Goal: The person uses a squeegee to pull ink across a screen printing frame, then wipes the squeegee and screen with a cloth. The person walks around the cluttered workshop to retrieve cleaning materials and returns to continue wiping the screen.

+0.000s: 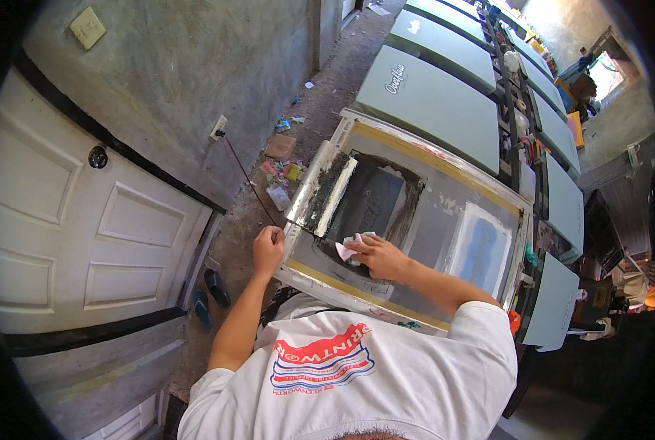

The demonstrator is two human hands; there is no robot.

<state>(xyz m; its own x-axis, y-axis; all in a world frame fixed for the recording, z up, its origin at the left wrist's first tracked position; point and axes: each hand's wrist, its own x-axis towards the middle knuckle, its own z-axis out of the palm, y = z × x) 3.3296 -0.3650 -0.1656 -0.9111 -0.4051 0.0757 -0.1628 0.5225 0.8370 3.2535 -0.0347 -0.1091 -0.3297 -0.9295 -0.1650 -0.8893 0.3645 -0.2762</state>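
A screen-printing frame [415,304] lies in front of me, with yellow tape along the inner sides of its mesh. My right hand [382,258] presses a crumpled pinkish-white cloth [351,248] onto the mesh near the frame's front left. Beside it, dark ink smears surround a grey print area [375,196]. An ink-stained squeegee [332,202] with a pale strip lies along the left end. My left hand [269,251] is closed at the frame's left edge, near a thin dark cord [243,169]; what its fingers hold is hidden.
Several grey-green panels [437,103] stand in rows beyond the frame. A masked blue window [480,246] shows on the mesh's right. Litter [283,147] lies on the floor by the wall, dark slippers [216,288] near the white door [129,213]. The cord runs to a wall outlet [219,127].
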